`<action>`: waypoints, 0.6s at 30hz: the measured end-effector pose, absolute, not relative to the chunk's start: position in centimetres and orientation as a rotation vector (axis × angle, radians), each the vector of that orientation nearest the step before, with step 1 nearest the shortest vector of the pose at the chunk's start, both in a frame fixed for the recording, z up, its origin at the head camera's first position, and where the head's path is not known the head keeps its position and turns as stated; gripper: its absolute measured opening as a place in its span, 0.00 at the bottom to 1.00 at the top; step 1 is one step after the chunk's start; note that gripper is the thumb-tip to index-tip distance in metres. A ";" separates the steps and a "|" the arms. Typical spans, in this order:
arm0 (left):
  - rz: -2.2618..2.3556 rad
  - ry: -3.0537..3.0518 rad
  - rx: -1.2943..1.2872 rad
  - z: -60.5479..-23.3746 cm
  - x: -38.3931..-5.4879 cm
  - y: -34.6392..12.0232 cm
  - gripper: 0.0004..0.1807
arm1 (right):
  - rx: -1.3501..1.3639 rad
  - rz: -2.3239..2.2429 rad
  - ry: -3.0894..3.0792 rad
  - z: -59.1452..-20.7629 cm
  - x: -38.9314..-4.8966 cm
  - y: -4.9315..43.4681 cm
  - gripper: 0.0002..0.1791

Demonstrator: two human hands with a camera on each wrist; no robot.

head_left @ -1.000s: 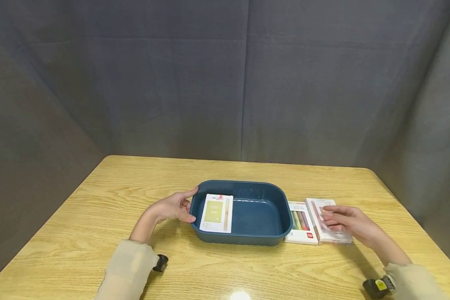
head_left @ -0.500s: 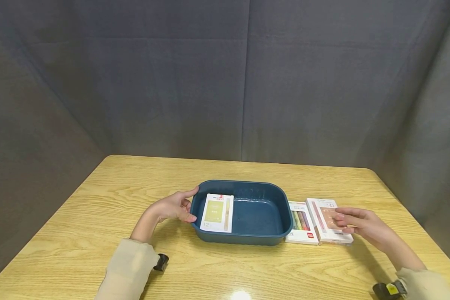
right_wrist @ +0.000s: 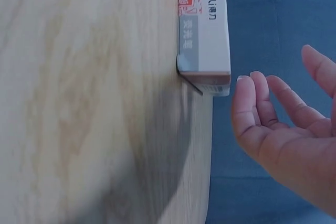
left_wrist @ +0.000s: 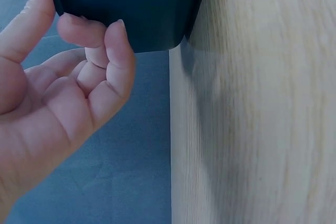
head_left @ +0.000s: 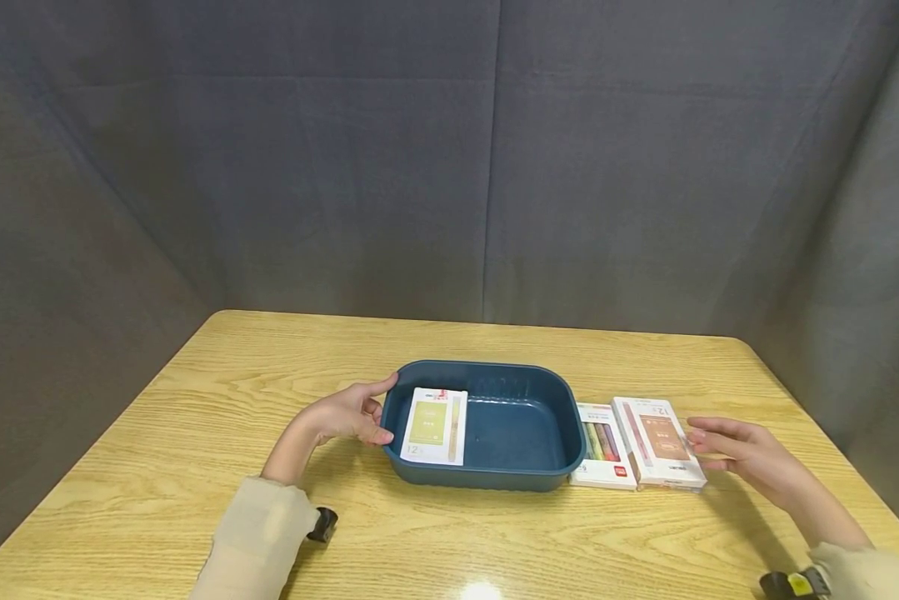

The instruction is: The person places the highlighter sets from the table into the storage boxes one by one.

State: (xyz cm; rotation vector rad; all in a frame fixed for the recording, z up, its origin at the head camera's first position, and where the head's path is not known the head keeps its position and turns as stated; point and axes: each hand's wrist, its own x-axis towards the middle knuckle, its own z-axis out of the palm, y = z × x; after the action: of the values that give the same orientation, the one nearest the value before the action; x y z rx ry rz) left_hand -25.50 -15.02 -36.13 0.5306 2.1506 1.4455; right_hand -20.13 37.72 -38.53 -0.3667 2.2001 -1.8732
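Note:
In the head view, my left hand [head_left: 347,414] grips the left end of a dark blue plastic bin [head_left: 486,477]. Its fingers curl against the bin's outer wall [left_wrist: 131,9] in the left wrist view. Inside the bin, at the left, lies a white box with a green panel [head_left: 434,427]. My right hand [head_left: 745,458], fingers loosely bent and holding nothing, hovers just right of a white box with a brownish-pink panel [head_left: 659,443]. The right wrist view shows that box's printed end [right_wrist: 207,30] apart from the fingertips [right_wrist: 243,98].
Between the bin and the pink-panelled box lies a white box of coloured highlighters [head_left: 602,446], against the bin's right side. All stand on a wood-grain table [head_left: 269,350]. Dark grey cloth [head_left: 344,167] hangs behind and at both sides.
My right hand has moved rightward off the pink-panelled box, uncovering its front. The left hand and the bin have stayed nearly still.

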 end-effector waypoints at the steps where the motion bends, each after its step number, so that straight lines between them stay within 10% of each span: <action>1: 1.445 2.150 0.530 -36.1 -25.5 -15.0 0.52 | -0.381 -1.888 2.177 -38.6 -20.1 37.9 0.16; 18: 1.437 2.137 0.547 -36.0 -25.5 -15.1 0.51 | -0.345 -1.916 2.030 -39.2 -19.8 38.7 0.16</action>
State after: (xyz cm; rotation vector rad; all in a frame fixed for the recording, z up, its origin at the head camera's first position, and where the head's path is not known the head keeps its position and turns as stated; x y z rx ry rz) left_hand -25.49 -15.10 -36.02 0.5473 2.1367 1.4370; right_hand -19.83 38.71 -39.22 -0.3449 2.0298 -1.9163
